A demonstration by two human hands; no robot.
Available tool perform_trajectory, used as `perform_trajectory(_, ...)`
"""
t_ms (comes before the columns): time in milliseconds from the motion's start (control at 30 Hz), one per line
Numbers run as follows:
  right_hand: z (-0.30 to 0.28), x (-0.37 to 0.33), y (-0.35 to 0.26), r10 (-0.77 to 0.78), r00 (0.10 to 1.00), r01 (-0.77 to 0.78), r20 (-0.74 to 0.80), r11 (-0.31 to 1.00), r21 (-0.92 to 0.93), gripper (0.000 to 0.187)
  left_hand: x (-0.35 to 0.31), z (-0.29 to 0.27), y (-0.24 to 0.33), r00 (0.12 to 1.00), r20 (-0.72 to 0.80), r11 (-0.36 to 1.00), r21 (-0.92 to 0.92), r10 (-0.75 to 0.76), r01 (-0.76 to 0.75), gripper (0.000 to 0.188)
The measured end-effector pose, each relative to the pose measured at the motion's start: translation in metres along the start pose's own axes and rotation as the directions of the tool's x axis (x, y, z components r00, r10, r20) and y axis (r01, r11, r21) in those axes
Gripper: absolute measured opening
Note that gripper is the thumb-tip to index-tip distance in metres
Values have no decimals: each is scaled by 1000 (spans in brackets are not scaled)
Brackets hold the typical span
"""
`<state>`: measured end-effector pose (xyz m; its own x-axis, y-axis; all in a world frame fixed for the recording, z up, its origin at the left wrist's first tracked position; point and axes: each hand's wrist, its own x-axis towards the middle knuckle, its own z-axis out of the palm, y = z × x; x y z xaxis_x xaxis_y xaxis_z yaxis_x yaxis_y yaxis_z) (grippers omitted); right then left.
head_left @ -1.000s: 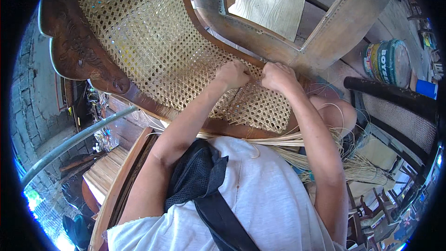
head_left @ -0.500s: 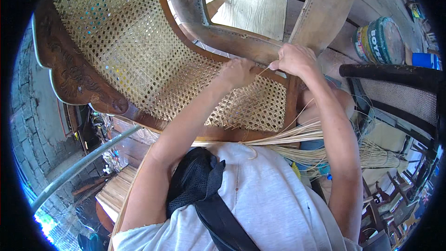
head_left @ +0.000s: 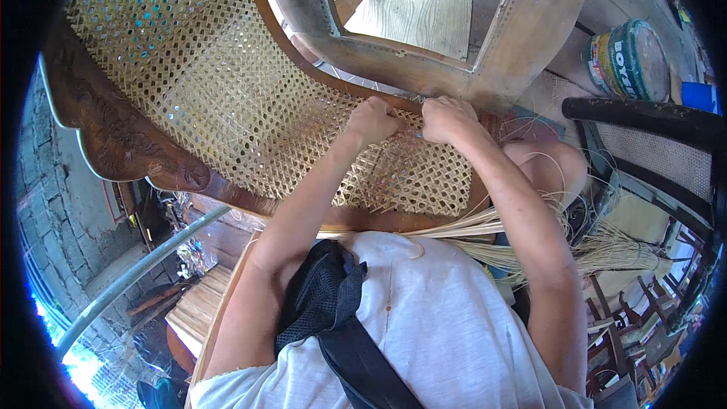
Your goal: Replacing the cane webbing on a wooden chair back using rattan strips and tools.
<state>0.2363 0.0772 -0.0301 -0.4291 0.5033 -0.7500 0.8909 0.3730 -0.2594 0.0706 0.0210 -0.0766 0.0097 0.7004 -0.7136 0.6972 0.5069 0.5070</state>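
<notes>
Woven cane webbing [head_left: 219, 98] fills a curved brown wooden frame [head_left: 291, 53] in front of me. Above the webbing, near the frame's far edge, my left hand [head_left: 372, 121] is closed in a pinch. Just to its right, my right hand [head_left: 448, 119] is closed too, knuckles up, its fingertips low over the holes. The thin cane strand in their fingers is mostly hidden now; the half-second-old view shows it stretched between them. Thin loops of cane [head_left: 564, 194] hang to the right of my right forearm.
A bundle of cane strands [head_left: 621, 252] lies at the right, reaching beneath my right arm. Beyond the webbing stands an unfilled wooden frame [head_left: 379, 55]. At the right are a green paint bucket [head_left: 644, 60] and a dark chair [head_left: 644, 113]. A metal pipe [head_left: 144, 265] slants at the left.
Both hands have lowered toward the webbing. My right hand has come left and nearer to me, and my left hand has shifted slightly left. The view has turned a little.
</notes>
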Motion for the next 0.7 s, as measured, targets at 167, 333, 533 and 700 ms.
perform_trajectory(167, 12, 6, -10, -36, 995, 42, -92, 997, 66, 31, 1, 3, -5, 998, -29, 992, 118, -49, 52, 49)
perform_trajectory(333, 5, 1, 0, -9, 997, 17, -80, 994, 105, 30, -9, 20, 20, 986, -166, 961, 269, -24, 69, 41)
perform_trajectory(533, 7, 11, 9, 63, 998, -65, 19, 988, 143, 27, -4, 22, 8, 993, -63, 947, 313, 101, -77, 33)
perform_trajectory(700, -12, -6, 17, 108, 990, -107, -87, 994, 15, 24, -13, 23, 6, 986, -138, 950, 310, 92, -45, 23)
